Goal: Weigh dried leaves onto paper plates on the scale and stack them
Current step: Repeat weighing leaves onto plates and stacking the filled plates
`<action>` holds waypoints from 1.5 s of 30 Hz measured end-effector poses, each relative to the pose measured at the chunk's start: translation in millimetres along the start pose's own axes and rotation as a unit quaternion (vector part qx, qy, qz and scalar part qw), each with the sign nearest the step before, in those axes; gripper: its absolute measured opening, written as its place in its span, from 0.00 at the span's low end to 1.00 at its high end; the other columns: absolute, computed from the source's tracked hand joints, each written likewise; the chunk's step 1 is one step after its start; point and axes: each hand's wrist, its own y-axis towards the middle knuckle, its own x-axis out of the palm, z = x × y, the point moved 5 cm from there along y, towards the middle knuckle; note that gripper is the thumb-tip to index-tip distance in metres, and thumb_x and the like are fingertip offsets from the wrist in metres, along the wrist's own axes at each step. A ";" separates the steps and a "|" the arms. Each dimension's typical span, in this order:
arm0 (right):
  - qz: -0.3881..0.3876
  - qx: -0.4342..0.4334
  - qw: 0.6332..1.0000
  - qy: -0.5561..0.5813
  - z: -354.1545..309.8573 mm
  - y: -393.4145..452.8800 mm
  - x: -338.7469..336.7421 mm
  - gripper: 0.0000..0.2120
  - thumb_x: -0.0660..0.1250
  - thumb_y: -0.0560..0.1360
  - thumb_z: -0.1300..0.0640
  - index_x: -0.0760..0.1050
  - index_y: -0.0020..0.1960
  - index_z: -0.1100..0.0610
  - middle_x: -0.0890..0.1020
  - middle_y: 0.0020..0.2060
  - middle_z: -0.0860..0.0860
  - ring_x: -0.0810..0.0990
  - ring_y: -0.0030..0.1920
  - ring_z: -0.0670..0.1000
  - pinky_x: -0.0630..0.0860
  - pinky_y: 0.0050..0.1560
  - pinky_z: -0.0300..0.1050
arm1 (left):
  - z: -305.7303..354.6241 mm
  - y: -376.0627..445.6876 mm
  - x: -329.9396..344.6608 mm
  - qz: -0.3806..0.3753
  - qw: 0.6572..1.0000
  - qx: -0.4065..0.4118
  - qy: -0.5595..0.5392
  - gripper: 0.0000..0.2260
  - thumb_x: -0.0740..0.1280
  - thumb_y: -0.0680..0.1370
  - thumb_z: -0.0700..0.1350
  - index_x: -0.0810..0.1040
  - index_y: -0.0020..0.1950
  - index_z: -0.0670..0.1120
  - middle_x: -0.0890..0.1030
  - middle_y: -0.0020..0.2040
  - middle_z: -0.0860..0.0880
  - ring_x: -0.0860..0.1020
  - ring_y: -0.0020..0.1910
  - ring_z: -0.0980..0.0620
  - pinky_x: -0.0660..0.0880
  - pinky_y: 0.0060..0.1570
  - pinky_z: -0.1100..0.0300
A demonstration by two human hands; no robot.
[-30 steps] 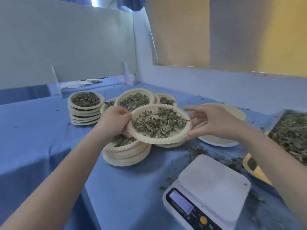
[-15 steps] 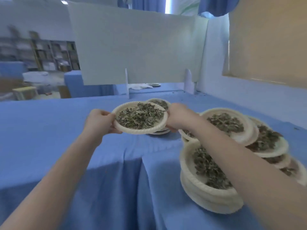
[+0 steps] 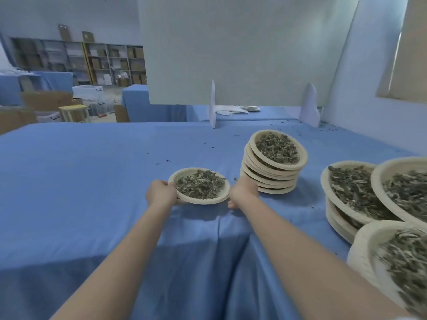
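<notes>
A paper plate (image 3: pixel 215 197) filled with dried leaves (image 3: pixel 200 184) sits low over the blue tablecloth, left of a stack of filled plates (image 3: pixel 272 172). My left hand (image 3: pixel 160 192) grips the plate's left rim. My right hand (image 3: pixel 242 191) holds its right rim, close to the foot of that stack. Whether the plate rests on the cloth or hovers just above it I cannot tell. The scale is out of view.
More stacks of leaf-filled plates (image 3: pixel 346 199) crowd the right edge. A white divider board (image 3: pixel 231 54) on two feet stands at the table's far side. Leaf crumbs dot the blue cloth (image 3: pixel 92 181). Shelves and boxes stand far left.
Both hands carried the filled plate leftward, away from the scale, past the stacks, and lowered it beside the far stack. My view turned left with it.
</notes>
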 end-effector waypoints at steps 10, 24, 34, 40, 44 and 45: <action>-0.045 -0.107 0.991 -0.073 -16.2 -25.8 -1.8 0.10 0.54 0.75 0.67 0.63 0.36 0.59 0.67 0.34 0.52 0.66 0.42 0.54 0.57 0.25 0.38 | 14.6 -38.5 12.8 -0.044 0.977 0.129 0.162 0.23 0.56 0.77 0.34 0.64 0.72 0.45 0.57 0.75 0.42 0.63 0.71 0.47 0.64 0.53 0.61; 0.104 -0.210 0.971 0.040 -41.7 -161.1 -233.9 0.19 0.59 0.75 0.65 0.75 0.64 0.57 0.81 0.55 0.56 0.79 0.54 0.53 0.77 0.43 0.39 | 188.4 -262.1 89.6 -0.237 0.919 0.311 -0.044 0.12 0.60 0.73 0.34 0.75 0.48 0.51 0.80 0.44 0.51 0.78 0.40 0.51 0.75 0.44 0.57; 0.243 -0.051 0.968 -0.032 154.1 -272.0 -477.5 0.10 0.59 0.74 0.68 0.79 0.46 0.66 0.82 0.38 0.58 0.82 0.43 0.56 0.81 0.50 0.49 | 204.0 -519.4 274.3 -0.464 0.799 0.384 -0.003 0.13 0.60 0.76 0.38 0.72 0.59 0.45 0.79 0.55 0.46 0.78 0.51 0.45 0.73 0.45 0.57; 0.287 0.029 0.946 -0.150 258.3 -276.4 -529.5 0.17 0.61 0.76 0.63 0.75 0.63 0.63 0.79 0.60 0.55 0.77 0.59 0.54 0.73 0.58 0.46 | 163.1 -562.7 348.6 -0.461 0.762 0.409 0.197 0.20 0.60 0.77 0.38 0.66 0.69 0.41 0.72 0.64 0.42 0.72 0.61 0.43 0.69 0.52 0.56; 0.246 0.119 0.930 -0.245 307.3 -254.7 -531.4 0.07 0.60 0.75 0.60 0.75 0.46 0.62 0.74 0.48 0.54 0.75 0.50 0.56 0.71 0.45 0.48 | 137.8 -548.9 373.1 -0.466 0.736 0.375 0.318 0.07 0.59 0.76 0.37 0.69 0.53 0.46 0.74 0.46 0.43 0.76 0.50 0.44 0.71 0.44 0.54; 0.243 0.142 0.925 -0.254 317.2 -250.3 -531.1 0.06 0.60 0.74 0.60 0.72 0.41 0.61 0.72 0.46 0.51 0.74 0.49 0.57 0.70 0.40 0.45 | 132.8 -546.6 377.4 -0.470 0.739 0.360 0.323 0.06 0.58 0.77 0.38 0.70 0.52 0.45 0.74 0.45 0.43 0.76 0.47 0.45 0.69 0.41 0.56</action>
